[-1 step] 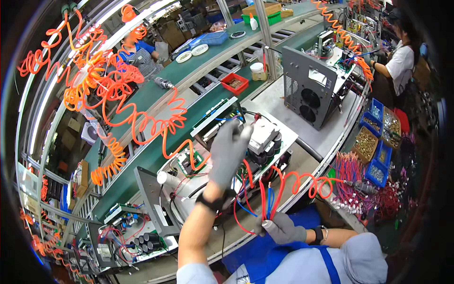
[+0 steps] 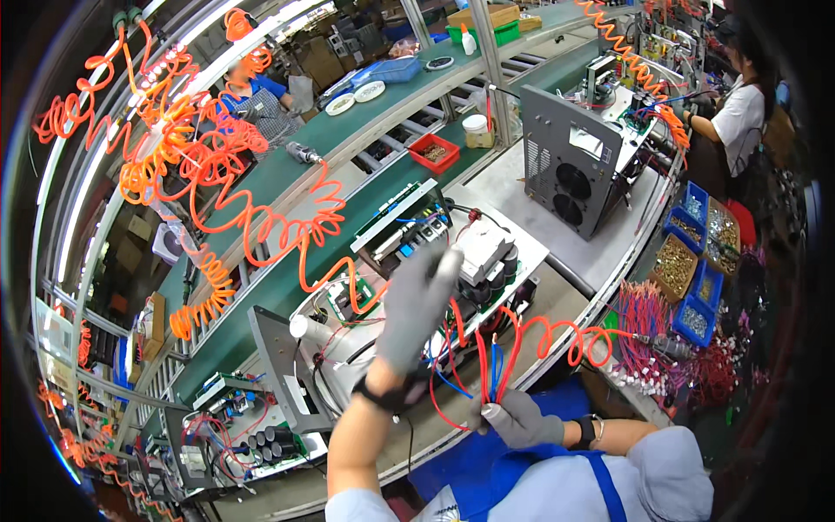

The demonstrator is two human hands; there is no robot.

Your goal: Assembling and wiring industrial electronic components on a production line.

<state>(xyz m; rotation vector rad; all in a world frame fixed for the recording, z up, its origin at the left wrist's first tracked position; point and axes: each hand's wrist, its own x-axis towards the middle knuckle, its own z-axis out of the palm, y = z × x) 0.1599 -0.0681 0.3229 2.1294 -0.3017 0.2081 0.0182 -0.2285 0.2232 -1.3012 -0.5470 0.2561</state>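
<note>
My right hand [image 2: 524, 419], in a grey glove, is closed around a bundle of red and blue wires [image 2: 484, 365] whose ends point upward. In front of me lies an opened electrical unit [image 2: 522, 252], with circuit boards, black cylinders and a white block [image 2: 484, 247]. Over its near middle hovers my left hand [image 2: 416, 309], also gloved, with the fingers stretched apart and somewhat blurred; nothing shows in them. Just beyond that hand stands an upright circuit board [image 2: 396, 216]. A grey panel [image 2: 283, 374] rises at the unit's left end.
Orange coiled air hoses [image 2: 252, 204] hang at the left, one running to a power tool [image 2: 303, 153]. Another unit with a fan panel [image 2: 570, 161] stands at the right. Screw bins [image 2: 673, 264] and bundled wires [image 2: 648, 322] sit at far right. A co-worker [image 2: 739, 113] is beyond.
My left hand has drawn back a little toward me, uncovering more of the parts by the upright circuit board. My right hand keeps the wires in place.
</note>
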